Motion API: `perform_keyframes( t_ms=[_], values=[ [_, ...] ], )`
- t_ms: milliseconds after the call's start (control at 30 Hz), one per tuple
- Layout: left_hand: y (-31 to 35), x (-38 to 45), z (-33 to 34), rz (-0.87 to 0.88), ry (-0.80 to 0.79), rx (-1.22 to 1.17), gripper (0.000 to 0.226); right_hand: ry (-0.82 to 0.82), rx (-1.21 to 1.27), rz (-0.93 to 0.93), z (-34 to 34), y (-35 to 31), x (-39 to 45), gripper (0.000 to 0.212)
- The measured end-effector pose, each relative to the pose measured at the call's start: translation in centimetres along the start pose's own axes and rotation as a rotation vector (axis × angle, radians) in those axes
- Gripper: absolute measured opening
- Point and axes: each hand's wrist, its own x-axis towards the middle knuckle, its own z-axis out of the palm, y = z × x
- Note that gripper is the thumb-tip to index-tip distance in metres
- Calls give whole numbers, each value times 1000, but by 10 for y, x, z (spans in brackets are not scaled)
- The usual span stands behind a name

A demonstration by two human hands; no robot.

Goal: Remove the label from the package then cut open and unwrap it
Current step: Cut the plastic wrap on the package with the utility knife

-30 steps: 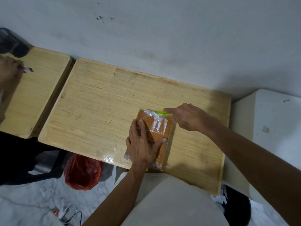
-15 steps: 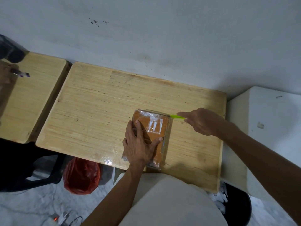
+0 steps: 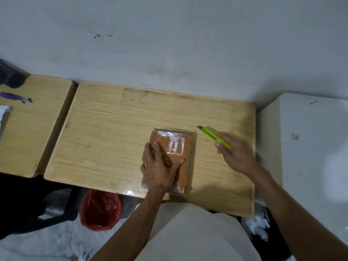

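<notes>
An orange package [image 3: 169,138] wrapped in clear plastic lies near the front edge of the wooden table [image 3: 113,138]. White scraps of label [image 3: 176,146] show on its top. My left hand [image 3: 160,170] lies flat on the package's near left part, fingers spread, pressing it down. To the right of the package, apart from it, is a lime-green utility knife [image 3: 211,135], its blade end pointing up-left. My right hand [image 3: 237,155] holds the knife's rear end between thumb and fingers, low over the table.
A second wooden table [image 3: 33,129] stands to the left with a blue pen [image 3: 16,97] and a white paper [image 3: 3,113]. A white block [image 3: 310,147] borders the right edge. A red plastic bag [image 3: 99,211] sits below, and crumpled paper [image 3: 258,225] lies at lower right.
My right hand has drawn the knife from the package's far edge out to the right, clear of the package. My left hand has stayed pressed on the package.
</notes>
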Motion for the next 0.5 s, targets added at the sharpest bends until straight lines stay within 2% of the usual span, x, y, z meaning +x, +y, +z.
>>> perform_keyframes(
  t_ms=[100, 267, 500],
  values=[
    [-1, 2, -5, 9, -22, -35, 102, 129, 180, 136, 37, -18, -18, 13],
    [-3, 10, -15, 79, -61, -63, 91, 301, 362, 301, 89, -44, -42, 16],
    [-10, 25, -28, 230, -163, -75, 94, 535, 334, 433, 126, -72, -65, 19]
  ],
)
